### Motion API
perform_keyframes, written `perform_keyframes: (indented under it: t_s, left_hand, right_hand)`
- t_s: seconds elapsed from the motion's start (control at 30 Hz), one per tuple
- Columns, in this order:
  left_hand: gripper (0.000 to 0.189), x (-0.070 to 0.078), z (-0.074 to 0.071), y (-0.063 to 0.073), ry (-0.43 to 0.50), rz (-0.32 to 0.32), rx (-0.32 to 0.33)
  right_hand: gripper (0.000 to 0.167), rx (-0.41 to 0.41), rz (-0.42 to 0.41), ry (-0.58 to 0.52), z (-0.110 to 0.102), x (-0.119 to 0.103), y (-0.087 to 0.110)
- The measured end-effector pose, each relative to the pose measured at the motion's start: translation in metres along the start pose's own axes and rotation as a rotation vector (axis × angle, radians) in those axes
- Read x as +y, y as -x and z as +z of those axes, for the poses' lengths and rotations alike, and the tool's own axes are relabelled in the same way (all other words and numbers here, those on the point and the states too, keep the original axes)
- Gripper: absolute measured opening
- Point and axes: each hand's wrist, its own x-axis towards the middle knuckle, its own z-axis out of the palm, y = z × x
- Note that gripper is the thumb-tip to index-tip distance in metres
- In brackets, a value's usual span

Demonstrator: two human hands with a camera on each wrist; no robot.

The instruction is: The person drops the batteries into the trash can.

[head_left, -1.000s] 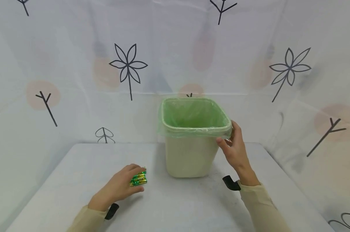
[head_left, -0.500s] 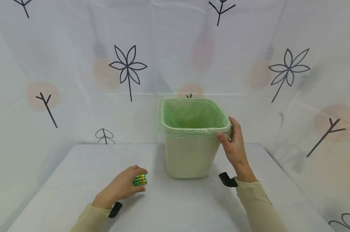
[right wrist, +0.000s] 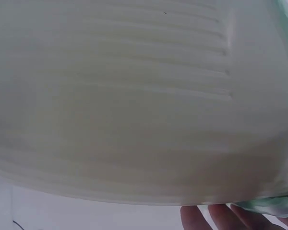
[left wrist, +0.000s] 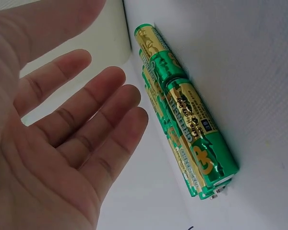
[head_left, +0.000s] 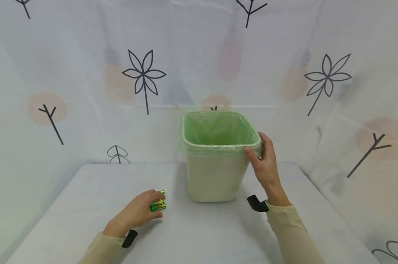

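My left hand (head_left: 135,211) hovers low over several green-and-gold batteries (head_left: 158,205) on the table, its fingers loosely bent. In the left wrist view a gap shows between the fingertips (left wrist: 127,98) and the batteries (left wrist: 185,129), which lie close together in a group. My right hand (head_left: 267,168) holds the right front corner of a cream trash bin (head_left: 215,179), thumb on the front of the rim and fingers round the side. A green plastic bag (head_left: 218,128) lines the bin and folds over its rim. The right wrist view shows fingers (right wrist: 225,218) at the bin's edge.
The bin stands upright toward the back of a white-covered table (head_left: 199,234). White cloth (head_left: 199,55) with plant drawings hangs behind and on both sides. Each wrist carries a black camera mount, such as the right mount (head_left: 257,204).
My right hand has slid slightly up and inward at the bin's corner, its thumb higher on the rim. The left hand has hardly moved over the batteries.
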Motion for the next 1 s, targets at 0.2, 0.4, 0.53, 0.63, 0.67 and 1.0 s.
perform_keyframes:
  t_s: [0.2, 0.4, 0.53, 0.63, 0.67, 1.0]
  left_hand:
    - [0.044, -0.002, 0.002, -0.002, 0.017, -0.003, -0.017]
    - [0.037, -0.004, 0.006, -0.004, -0.002, -0.001, -0.025]
    - [0.036, -0.004, 0.009, -0.004, -0.026, -0.001, -0.033]
    - [0.036, -0.004, 0.01, -0.005, -0.027, -0.022, -0.035]
    - [0.036, -0.004, 0.011, -0.005, -0.026, -0.03, -0.037]
    - [0.017, -0.001, 0.015, -0.008, -0.039, 0.02, -0.029]
  right_hand:
    - [0.062, -0.003, -0.004, 0.017, 0.0, -0.001, 0.0]
    - [0.063, -0.003, 0.003, 0.026, 0.0, -0.001, 0.002]
    - [0.063, 0.001, 0.011, 0.025, 0.0, -0.001, 0.002]
    - [0.063, -0.003, 0.01, 0.021, 0.0, -0.001, 0.002]
    - [0.063, -0.006, 0.008, 0.02, 0.0, -0.002, 0.002]
    - [0.065, -0.013, 0.014, 0.039, 0.0, -0.001, 0.001]
